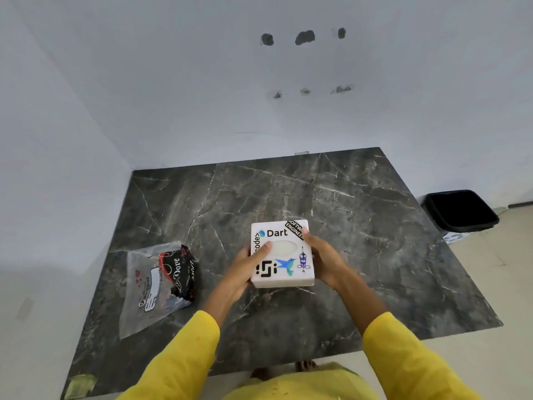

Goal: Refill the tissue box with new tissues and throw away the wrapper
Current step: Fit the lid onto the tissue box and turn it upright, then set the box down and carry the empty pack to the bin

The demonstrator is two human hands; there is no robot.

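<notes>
Tissue box (282,254) is sitting low over the dark table (375,226), with the left hand (245,269) and right hand (323,261) squeezing its two sides to keep it steady, while the wrapper (158,284) is lying off to the left.

A dark marble counter (360,226) fills the middle. Rough holes (304,37) pock the white wall (173,82) at twelve o'clock.

Tissue box (281,255) sides hidden by hands; wrapper (157,284) small print unreadable; bin (461,210) interior dark.
</notes>
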